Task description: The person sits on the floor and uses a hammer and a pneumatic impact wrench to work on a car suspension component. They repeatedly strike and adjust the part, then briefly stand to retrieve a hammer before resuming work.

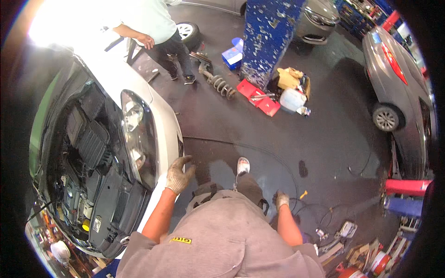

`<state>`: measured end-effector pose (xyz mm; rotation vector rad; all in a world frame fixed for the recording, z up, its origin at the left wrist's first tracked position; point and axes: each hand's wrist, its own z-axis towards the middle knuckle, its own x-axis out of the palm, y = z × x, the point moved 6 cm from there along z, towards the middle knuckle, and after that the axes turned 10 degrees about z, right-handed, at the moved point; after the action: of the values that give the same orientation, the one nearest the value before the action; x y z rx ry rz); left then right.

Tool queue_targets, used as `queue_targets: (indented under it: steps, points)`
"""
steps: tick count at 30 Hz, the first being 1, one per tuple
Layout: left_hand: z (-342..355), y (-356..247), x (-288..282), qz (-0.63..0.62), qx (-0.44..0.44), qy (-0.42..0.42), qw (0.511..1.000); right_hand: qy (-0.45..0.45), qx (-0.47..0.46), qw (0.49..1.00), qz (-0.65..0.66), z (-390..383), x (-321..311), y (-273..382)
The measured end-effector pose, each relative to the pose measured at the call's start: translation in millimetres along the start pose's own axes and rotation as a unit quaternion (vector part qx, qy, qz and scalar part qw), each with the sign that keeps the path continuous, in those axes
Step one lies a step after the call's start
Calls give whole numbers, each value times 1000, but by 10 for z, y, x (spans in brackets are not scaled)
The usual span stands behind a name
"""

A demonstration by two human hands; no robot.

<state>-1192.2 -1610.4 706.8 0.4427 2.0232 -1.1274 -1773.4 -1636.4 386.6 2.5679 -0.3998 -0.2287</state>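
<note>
My left hand (180, 175), in a soiled knit glove, is beside the front bumper of a white car (162, 134), its fingers apart with nothing held. That car, on my left, has its hood up, showing the engine bay (88, 139) and a headlight (139, 148). My gloved right hand (282, 201) hangs low at my right side, fingers loosely apart and apparently empty, near a small yellow object (303, 194) on the floor and a black hose (292, 171).
Another person (162, 32) stands ahead near a wheel (185, 32). A spring strut (218, 83), red toolbox (269, 106) and jug (292, 99) surround a blue lift post (264, 41). A gray car (398, 92) is at right, with assorted tools and boxes (361, 255) below it.
</note>
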Motion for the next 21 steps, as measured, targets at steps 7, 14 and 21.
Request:
queue_targets:
  steps: [7,14,21]
  points:
    - [654,-291,-453,-12,-43,-120,992,70,-228,886,-398,1167,2039,2591]
    - [1828,182,-1727,-189,-84,-310,928,171,-241,880,-372,1500,4363,3661]
    - [3268,1204,-3896,47,-254,-474,842,180,-188,774,-578,1825,6271,3663]
